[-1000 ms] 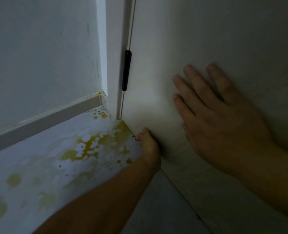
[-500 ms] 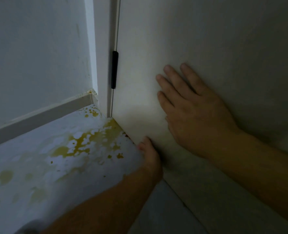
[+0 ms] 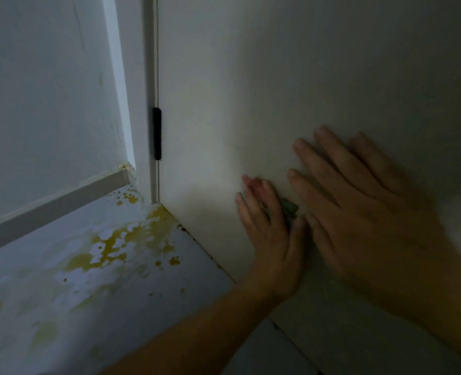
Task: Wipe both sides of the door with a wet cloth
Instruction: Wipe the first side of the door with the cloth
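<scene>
Nearest the camera, L hand [image 3: 270,234] lies fingers-out on a green cloth [image 3: 289,208], pressing it to the lower door [image 3: 251,77]; only a corner of cloth shows betw. fingers & thumb. R hand [image 3: 359,212], just beside, is spread flat on the panel, holding nothing, apparently bracing it. Step in hand, prob.: wiping the bottom strip of this side. Next stroke likely needs firm pressure toward the hinge [image 3: 157,133] edge w/o dragging the cloth onto the yellow-stained floor [image 3: 110,247]. Beyond: skirting board [image 3: 61,198] & wall [image 3: 34,90].

no legible text anywhere
</scene>
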A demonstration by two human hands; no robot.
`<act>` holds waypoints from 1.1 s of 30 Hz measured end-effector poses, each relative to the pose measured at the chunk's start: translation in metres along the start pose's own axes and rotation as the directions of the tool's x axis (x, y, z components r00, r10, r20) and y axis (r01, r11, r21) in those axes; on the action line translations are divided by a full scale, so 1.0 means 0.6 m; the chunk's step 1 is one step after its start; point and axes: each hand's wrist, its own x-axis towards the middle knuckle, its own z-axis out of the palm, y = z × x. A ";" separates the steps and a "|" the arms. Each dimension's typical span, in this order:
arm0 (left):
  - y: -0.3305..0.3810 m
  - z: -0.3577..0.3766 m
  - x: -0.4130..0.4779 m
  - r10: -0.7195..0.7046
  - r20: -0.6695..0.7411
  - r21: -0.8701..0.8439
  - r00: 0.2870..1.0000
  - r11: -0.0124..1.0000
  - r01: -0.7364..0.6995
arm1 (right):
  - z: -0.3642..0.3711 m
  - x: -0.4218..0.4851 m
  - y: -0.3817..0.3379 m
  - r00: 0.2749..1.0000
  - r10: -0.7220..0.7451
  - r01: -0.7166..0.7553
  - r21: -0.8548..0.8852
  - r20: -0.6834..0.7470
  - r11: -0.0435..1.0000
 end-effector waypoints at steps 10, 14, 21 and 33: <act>0.060 0.010 -0.015 0.190 0.096 0.049 0.977 0.980 -0.195 | -0.025 -0.048 0.010 0.999 0.043 -0.042 -0.031 0.005 0.999; 0.071 -0.019 0.019 0.243 0.100 0.159 0.965 0.953 -0.257 | -0.049 -0.076 0.030 0.996 0.084 -0.084 -0.013 -0.011 0.996; 0.115 -0.064 0.138 0.435 -0.022 0.280 0.900 0.867 -0.412 | -0.098 -0.077 0.065 0.981 0.170 -0.169 0.019 -0.091 0.985; 0.271 -0.083 0.208 0.662 0.009 0.315 0.749 0.709 -0.631 | -0.164 -0.134 0.134 0.953 0.241 -0.249 -0.025 -0.182 0.968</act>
